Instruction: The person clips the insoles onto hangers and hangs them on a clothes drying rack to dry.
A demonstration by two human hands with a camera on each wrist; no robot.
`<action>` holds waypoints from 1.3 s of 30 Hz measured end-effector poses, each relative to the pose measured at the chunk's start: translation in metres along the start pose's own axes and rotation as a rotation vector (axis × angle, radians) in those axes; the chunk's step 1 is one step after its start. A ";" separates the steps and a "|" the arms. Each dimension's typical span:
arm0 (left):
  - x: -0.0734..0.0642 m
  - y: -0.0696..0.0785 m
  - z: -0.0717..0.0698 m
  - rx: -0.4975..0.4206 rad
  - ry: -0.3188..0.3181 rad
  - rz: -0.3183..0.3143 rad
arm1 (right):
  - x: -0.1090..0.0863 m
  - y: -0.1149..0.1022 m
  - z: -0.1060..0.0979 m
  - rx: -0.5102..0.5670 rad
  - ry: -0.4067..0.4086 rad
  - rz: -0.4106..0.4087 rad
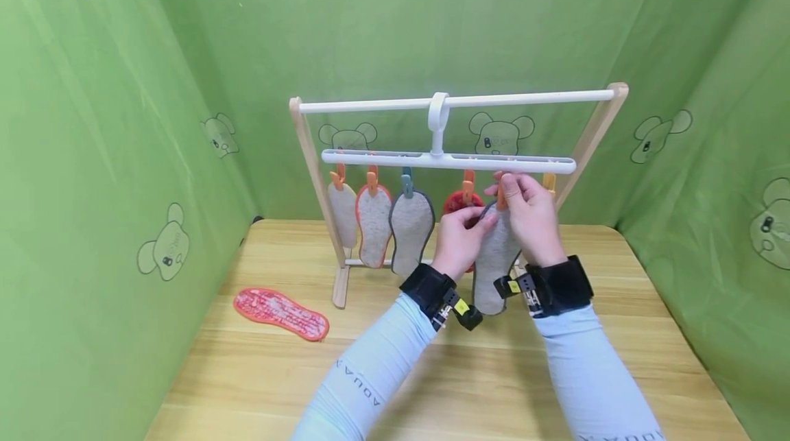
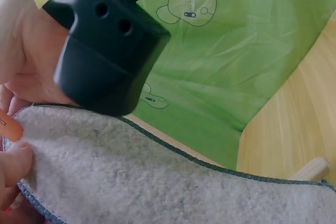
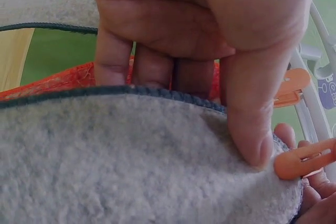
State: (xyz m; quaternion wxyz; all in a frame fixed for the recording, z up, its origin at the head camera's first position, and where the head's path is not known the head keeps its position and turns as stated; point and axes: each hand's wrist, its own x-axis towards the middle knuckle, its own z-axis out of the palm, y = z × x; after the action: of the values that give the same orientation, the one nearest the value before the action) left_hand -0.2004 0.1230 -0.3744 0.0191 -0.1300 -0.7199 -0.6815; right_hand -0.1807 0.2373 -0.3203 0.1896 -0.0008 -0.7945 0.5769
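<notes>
A grey felt insole (image 1: 494, 263) with a dark stitched edge hangs in front of me below the hanger. With the thumb on its front and fingers behind, my left hand (image 1: 459, 242) pinches its upper edge; this hand (image 3: 168, 30) fills the top of the right wrist view. My right hand (image 1: 535, 215) pinches an orange clothespin (image 3: 304, 162) at the insole's top end. In the left wrist view the insole (image 2: 142, 166) runs across the bottom, with the right hand (image 2: 37, 56) partly behind a black wrist camera. A red insole (image 1: 461, 201) hangs behind my left hand, mostly hidden.
The white clip hanger (image 1: 382, 158) hangs from a rack's white bar (image 1: 364, 105). On its left hang grey insoles with yellow (image 1: 343, 215), orange (image 1: 374, 228) and dark edges (image 1: 411, 232). A yellow clothespin (image 1: 549, 182) is at right. Another red insole (image 1: 280, 312) lies on the table (image 1: 247, 386).
</notes>
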 end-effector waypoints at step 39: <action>-0.011 -0.032 0.000 0.186 -0.130 -0.126 | -0.021 0.038 -0.018 -0.235 0.021 -0.064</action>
State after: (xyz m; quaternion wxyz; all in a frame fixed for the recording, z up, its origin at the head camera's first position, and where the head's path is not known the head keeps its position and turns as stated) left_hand -0.1966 0.1196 -0.4079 -0.0588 -0.1260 -0.7864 -0.6018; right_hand -0.1640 0.2622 -0.3566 0.2147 -0.0037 -0.8543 0.4734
